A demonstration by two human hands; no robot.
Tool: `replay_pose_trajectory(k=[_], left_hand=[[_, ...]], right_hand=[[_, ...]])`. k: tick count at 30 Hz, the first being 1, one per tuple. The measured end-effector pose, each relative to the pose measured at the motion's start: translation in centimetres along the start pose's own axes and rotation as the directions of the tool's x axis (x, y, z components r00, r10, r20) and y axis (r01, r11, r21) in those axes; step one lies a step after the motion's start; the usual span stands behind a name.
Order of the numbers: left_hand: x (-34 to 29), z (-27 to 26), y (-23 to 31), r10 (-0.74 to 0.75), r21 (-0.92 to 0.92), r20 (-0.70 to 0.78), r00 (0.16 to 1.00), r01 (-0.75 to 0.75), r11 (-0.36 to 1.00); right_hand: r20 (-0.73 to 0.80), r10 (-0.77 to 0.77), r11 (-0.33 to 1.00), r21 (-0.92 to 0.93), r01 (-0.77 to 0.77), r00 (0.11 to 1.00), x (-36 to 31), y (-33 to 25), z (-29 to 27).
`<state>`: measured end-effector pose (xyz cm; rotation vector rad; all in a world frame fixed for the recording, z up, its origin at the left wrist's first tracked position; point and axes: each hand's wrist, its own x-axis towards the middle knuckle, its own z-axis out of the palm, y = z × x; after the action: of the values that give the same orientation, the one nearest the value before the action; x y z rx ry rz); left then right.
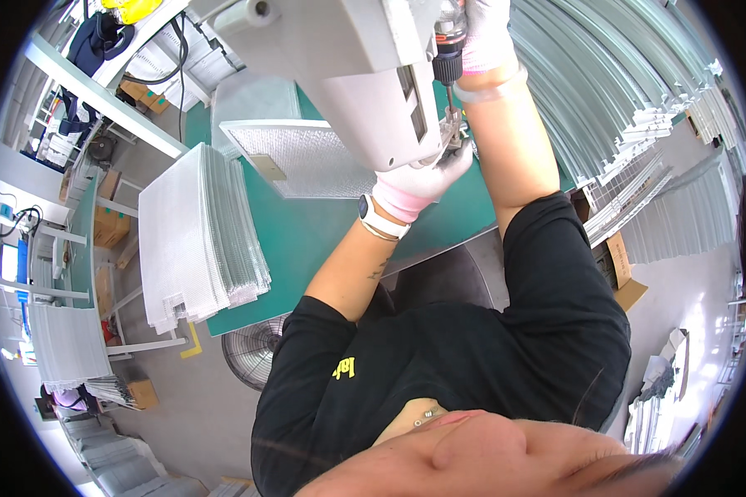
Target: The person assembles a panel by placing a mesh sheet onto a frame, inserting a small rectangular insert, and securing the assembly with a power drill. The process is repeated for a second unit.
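Note:
A large pale-grey machine head (352, 74) hangs over the green work table (286, 290) and hides part of both hands. My left hand (427, 178), in a white glove with a pink cuff, is closed just below its metal tip (453, 132); what the fingers hold is hidden. My right hand (487, 33), gloved alike, reaches up beside a tool with a black chuck (448, 66) and a thin bit pointing down at the tip. Its fingers are out of sight. Left of the machine, a framed silver mesh panel (315, 157) stands tilted, its right end hidden behind the machine and near my left hand.
At the table's left lies a thick stack of mesh sheets (186, 240), with another sheet pile (253, 95) behind. Long curved-looking metal strips (605, 74) fill the right side. A floor fan (253, 352) stands under the front edge. An open cardboard box (626, 273) is at right.

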<state>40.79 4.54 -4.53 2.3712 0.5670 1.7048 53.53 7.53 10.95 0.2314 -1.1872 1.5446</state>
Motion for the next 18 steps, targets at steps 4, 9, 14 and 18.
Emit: replay_pose_trajectory(k=[4, 9, 14, 18], left_hand=[[-0.8, 0.4, -0.3, -0.067, -0.001, 0.001, 0.998, 0.067, 0.998], [-1.5, 0.9, -0.9, -0.052, 0.041, -0.024, 0.998, 0.053, 0.998], [-0.5, 0.3, 0.1, 0.020, 0.039, -0.007, 1.000, -0.020, 0.999], [-1.3, 0.4, -0.4, -0.059, 0.196, 0.086, 0.995, 0.041, 0.980]], right_hand=[[-0.301, -0.305, 0.939, -0.252, 0.233, 0.904, 0.2, -0.5, -4.9], [-0.216, -0.166, 0.970, -0.212, 0.120, 0.962, 0.3, -0.4, -2.3], [-0.180, -0.145, 0.985, -0.115, 0.125, 0.973, -0.4, 0.7, -1.8], [-0.162, -0.134, 0.989, -0.081, 0.122, 0.978, -0.9, 1.6, -1.4]])
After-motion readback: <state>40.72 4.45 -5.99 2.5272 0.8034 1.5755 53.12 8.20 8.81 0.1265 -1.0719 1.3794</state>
